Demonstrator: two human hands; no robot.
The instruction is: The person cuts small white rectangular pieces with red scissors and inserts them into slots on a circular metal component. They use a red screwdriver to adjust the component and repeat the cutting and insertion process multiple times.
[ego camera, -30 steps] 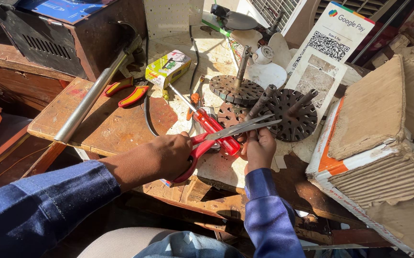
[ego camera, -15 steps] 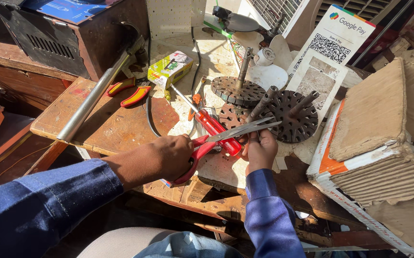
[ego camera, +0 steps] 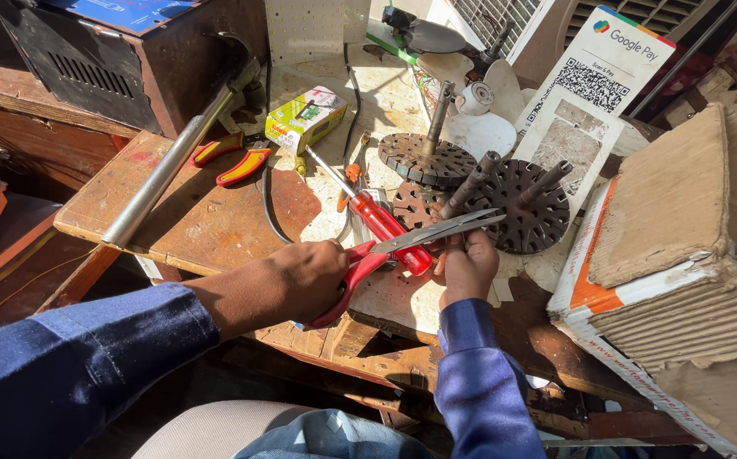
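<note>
Scissors [ego camera: 402, 248] with red handles lie across the front of the counter [ego camera: 198, 223], blades nearly shut and pointing right. The left hand [ego camera: 313, 276] is closed through the handle loops. The right hand [ego camera: 468, 265] is closed too, fingers pinched just under the blades on something too small to make out. By the look of it, a cut on that small piece is in hand, and it calls for keeping the piece steady between the blades with the fingertips clear of the edges.

Just behind the blades lies a red-handled screwdriver [ego camera: 377, 217], and beyond it two dark round perforated discs with shafts [ego camera: 504, 204]. Farther back sits a small yellow-green carton [ego camera: 304, 117], lying flat near a black cable [ego camera: 268, 200]. At the back right leans a white printed card with a square black code pattern [ego camera: 594, 93]. On the right edge stands a torn brown corrugated box [ego camera: 683, 221], white and orange along its printed side. A metal pipe [ego camera: 164, 170] slants over the left side.
</note>
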